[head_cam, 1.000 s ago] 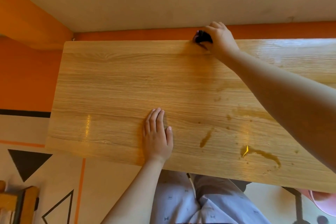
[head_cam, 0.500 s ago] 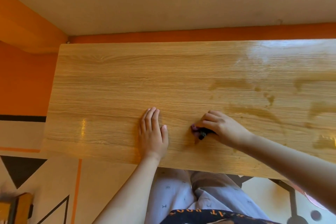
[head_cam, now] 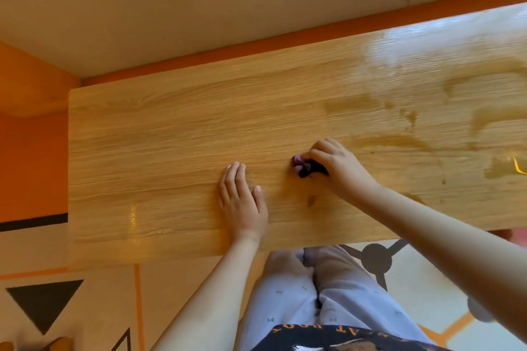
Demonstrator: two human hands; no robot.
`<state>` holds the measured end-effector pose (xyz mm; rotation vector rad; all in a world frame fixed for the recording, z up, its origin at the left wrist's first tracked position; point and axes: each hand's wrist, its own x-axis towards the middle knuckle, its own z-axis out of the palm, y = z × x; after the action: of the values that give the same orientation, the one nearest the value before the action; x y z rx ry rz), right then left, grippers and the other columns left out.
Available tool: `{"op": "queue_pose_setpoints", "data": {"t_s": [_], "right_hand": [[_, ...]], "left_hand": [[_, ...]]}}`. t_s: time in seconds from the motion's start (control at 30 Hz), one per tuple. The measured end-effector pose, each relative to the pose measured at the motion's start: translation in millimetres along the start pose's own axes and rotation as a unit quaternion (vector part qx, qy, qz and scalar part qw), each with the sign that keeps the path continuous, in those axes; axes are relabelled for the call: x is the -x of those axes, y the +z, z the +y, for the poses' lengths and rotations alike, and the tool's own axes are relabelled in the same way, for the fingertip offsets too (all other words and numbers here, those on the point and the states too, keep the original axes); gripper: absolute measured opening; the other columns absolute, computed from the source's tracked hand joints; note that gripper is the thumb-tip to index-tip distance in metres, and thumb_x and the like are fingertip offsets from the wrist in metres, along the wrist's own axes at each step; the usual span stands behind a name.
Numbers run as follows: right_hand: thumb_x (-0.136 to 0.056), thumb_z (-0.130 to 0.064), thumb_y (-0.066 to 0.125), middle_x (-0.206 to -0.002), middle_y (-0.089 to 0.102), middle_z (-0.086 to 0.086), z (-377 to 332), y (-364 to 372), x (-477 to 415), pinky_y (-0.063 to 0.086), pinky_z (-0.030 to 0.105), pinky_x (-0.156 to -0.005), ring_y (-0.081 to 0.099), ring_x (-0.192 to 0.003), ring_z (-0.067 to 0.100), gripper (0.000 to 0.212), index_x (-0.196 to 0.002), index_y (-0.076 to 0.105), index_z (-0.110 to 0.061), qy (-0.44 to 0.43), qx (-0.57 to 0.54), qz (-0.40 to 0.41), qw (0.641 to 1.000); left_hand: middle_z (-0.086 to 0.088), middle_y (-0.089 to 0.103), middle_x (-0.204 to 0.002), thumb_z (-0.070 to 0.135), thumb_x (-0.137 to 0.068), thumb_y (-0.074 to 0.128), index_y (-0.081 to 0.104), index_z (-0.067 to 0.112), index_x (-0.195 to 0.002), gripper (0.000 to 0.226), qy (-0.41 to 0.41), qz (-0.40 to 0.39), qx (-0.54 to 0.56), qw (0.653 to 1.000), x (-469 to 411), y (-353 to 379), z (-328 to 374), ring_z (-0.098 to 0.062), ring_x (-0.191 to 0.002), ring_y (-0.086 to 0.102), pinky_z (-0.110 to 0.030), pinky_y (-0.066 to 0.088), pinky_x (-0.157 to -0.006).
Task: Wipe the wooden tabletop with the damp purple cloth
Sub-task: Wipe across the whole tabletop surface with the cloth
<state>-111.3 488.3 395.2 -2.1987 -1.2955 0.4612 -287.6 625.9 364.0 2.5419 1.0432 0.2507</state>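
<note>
The wooden tabletop (head_cam: 159,151) fills the middle of the view, its far edge against the wall. My right hand (head_cam: 339,165) grips a small bunched purple cloth (head_cam: 305,167), dark and wet-looking, and presses it on the wood near the table's middle. My left hand (head_cam: 242,202) lies flat on the wood, fingers straight, a little to the left of the cloth and nearer the front edge. Wet streaks and patches (head_cam: 399,139) spread over the right half of the top.
An orange skirting strip (head_cam: 256,40) and a pale wall run behind the table. The floor (head_cam: 94,293) below the left and front edges has orange lines and black triangles. My legs and a black star-shaped base (head_cam: 376,258) are under the front edge.
My right hand drew the cloth from the far edge back to the near middle of the table, then slid it slightly away from me. My left hand stayed flat in place.
</note>
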Motion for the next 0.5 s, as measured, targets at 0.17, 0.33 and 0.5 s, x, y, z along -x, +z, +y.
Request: {"op": "queue_pose_setpoints", "data": {"t_s": [0.17,0.33,0.5], "right_hand": [[-0.088,-0.037,0.054,-0.095,0.057,0.002,-33.3,29.1,84.6,0.042,0.025,-0.078,0.048,-0.088,0.017,0.033,-0.109,0.065,-0.015,-0.006,-0.062,-0.064,0.996],[-0.09,-0.039,0.053,-0.092,0.058,0.002,-30.7,25.9,92.9,0.04,0.02,-0.077,0.048,-0.087,0.014,0.034,-0.109,0.067,-0.015,-0.012,-0.061,-0.063,0.996],[-0.079,-0.016,0.073,-0.097,0.06,0.009,-3.6,3.5,56.9,0.049,0.041,-0.075,0.055,-0.091,0.026,0.032,-0.109,0.066,-0.009,0.149,-0.016,0.1,0.984]], "left_hand": [[-0.011,0.045,-0.141,0.021,-0.089,0.045,0.047,0.003,-0.134,0.048,0.014,0.006,-0.003,1.0,1.2,0.7,-2.3,-0.03,-0.135,0.036,-0.042,0.026,-0.112],[-0.012,0.046,-0.14,0.023,-0.09,0.044,0.048,0.002,-0.133,0.048,0.024,0.008,-0.007,1.0,-0.3,2.7,-3.0,-0.03,-0.134,0.036,-0.04,0.024,-0.112],[-0.013,0.047,-0.14,0.025,-0.089,0.044,0.048,0.002,-0.132,0.049,0.024,0.013,-0.004,1.0,-0.2,3.4,-3.6,-0.031,-0.132,0.038,-0.042,0.026,-0.111]]}}
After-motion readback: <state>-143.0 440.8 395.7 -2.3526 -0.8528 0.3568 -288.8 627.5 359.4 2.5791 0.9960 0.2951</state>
